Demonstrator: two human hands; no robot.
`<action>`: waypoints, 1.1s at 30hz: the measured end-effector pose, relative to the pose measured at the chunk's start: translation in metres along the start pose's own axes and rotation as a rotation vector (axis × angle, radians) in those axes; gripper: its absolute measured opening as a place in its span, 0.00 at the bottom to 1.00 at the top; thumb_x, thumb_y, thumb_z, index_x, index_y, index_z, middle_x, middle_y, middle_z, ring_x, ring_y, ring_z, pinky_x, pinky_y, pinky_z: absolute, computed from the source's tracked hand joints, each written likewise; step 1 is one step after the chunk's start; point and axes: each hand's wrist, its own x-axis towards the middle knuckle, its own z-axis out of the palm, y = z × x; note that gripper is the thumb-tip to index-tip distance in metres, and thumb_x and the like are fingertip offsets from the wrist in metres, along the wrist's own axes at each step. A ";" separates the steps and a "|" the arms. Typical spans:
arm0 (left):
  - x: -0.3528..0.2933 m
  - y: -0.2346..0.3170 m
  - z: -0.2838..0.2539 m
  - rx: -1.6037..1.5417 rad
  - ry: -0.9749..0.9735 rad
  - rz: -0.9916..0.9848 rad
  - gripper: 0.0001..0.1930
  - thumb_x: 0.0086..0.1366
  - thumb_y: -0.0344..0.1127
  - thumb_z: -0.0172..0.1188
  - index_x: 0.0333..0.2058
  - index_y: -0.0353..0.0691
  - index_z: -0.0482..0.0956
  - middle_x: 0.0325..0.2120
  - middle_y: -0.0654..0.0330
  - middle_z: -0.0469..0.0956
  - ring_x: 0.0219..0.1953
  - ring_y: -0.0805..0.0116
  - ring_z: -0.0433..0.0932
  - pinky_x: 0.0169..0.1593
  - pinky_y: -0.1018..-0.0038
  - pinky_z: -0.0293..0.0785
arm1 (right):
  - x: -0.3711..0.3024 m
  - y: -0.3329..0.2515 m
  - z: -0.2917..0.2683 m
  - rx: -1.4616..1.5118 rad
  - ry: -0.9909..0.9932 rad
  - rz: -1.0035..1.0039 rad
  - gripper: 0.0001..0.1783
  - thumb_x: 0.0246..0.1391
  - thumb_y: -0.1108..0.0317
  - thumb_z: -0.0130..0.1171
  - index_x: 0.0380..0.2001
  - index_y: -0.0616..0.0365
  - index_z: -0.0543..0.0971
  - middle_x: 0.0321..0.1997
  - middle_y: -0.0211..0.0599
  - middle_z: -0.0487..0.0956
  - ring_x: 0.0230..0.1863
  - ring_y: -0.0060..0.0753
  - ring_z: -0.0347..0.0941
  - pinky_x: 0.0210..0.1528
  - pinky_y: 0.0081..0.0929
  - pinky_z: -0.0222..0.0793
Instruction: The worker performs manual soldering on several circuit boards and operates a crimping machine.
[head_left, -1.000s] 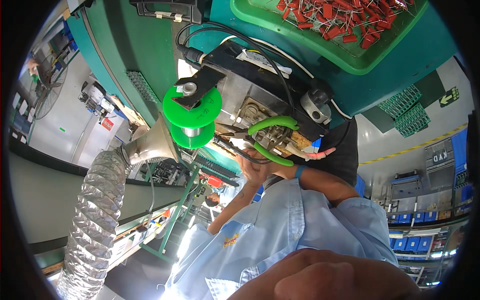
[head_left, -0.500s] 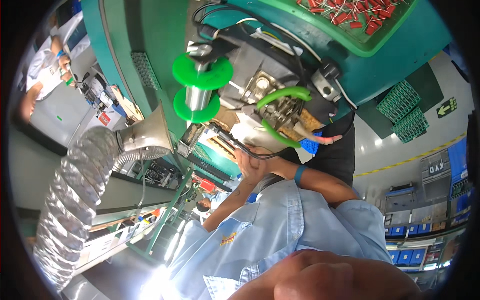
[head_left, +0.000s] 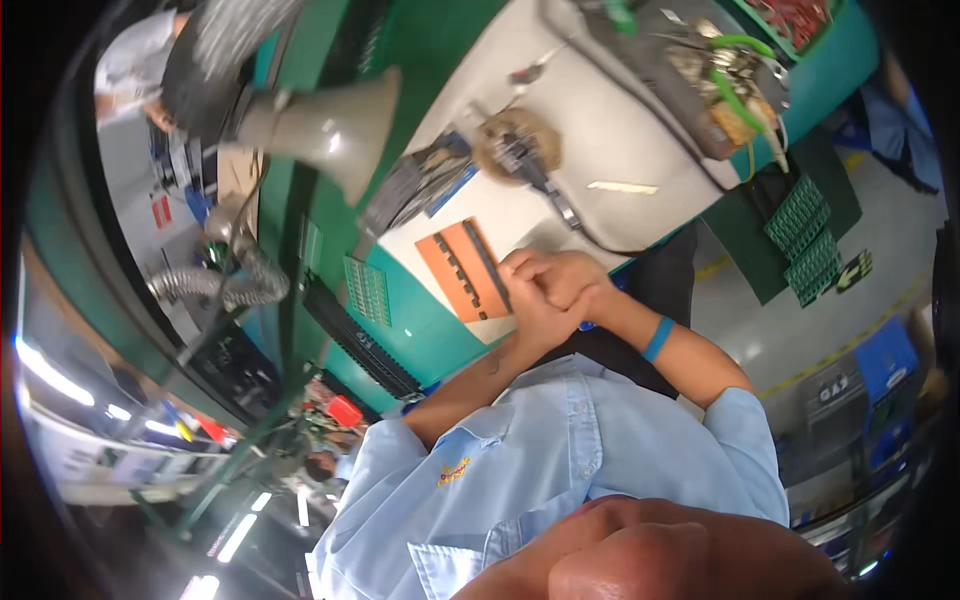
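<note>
My left hand (head_left: 543,312) and my right hand (head_left: 573,275) are clasped together at the near edge of the bench, in front of my body. Their fingers are folded around each other, and I see no tool in them. Just left of the hands lies an orange board (head_left: 462,275) with dark strips along it. Beyond them, a dark corded tool (head_left: 532,170) rests over a round brown piece (head_left: 545,140) on the white work surface (head_left: 625,130). Its black cable curves back toward the bench edge, near my right wrist.
A metal funnel duct (head_left: 345,130) stands at left. Pliers with green handles (head_left: 730,95) lie at far right beside a green bin (head_left: 835,10) of red components. Green circuit boards (head_left: 797,215) sit at lower right. A grey bundle (head_left: 420,180) lies beyond the orange board.
The view has swung, so the duct, pliers and bin sit elsewhere in the picture. The orange board and round brown piece now show plainly. My hands remain together, now seen without the cable over them.
</note>
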 end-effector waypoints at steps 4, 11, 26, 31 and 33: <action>-0.012 0.002 -0.048 -0.125 0.040 0.169 0.31 0.52 0.42 0.77 0.48 0.36 0.70 0.49 0.50 0.71 0.49 0.51 0.71 0.56 0.58 0.69 | 0.012 -0.016 -0.017 -0.275 -0.031 -0.081 0.09 0.47 0.62 0.65 0.19 0.50 0.78 0.24 0.29 0.75 0.22 0.38 0.70 0.24 0.33 0.65; -0.039 -0.062 -0.167 -0.011 0.295 0.130 0.28 0.62 0.49 0.66 0.53 0.35 0.71 0.52 0.49 0.71 0.53 0.51 0.69 0.58 0.53 0.65 | 0.034 -0.042 -0.021 -0.282 0.039 -0.081 0.05 0.48 0.74 0.73 0.29 0.56 0.86 0.25 0.30 0.78 0.22 0.32 0.70 0.26 0.27 0.68; 0.140 -0.378 -0.459 0.295 -0.121 -0.379 0.54 0.54 0.57 0.78 0.72 0.34 0.61 0.65 0.41 0.71 0.65 0.49 0.74 0.69 0.61 0.70 | 0.036 -0.045 -0.015 -0.315 -0.063 -0.034 0.07 0.46 0.74 0.73 0.31 0.57 0.86 0.25 0.30 0.77 0.22 0.33 0.68 0.27 0.26 0.66; 0.147 -0.388 -0.443 0.477 -0.277 -0.437 0.40 0.62 0.58 0.68 0.59 0.28 0.73 0.53 0.42 0.78 0.52 0.44 0.78 0.60 0.48 0.67 | 0.032 -0.045 -0.007 -0.337 -0.087 -0.075 0.08 0.47 0.76 0.73 0.32 0.61 0.86 0.23 0.31 0.75 0.22 0.31 0.65 0.27 0.27 0.65; 0.148 -0.366 -0.433 0.638 -0.186 -0.453 0.42 0.60 0.60 0.69 0.58 0.27 0.74 0.52 0.40 0.78 0.50 0.42 0.78 0.59 0.47 0.68 | 0.032 -0.041 -0.007 -0.363 -0.086 -0.104 0.08 0.47 0.76 0.73 0.32 0.61 0.86 0.23 0.31 0.75 0.22 0.31 0.65 0.27 0.27 0.65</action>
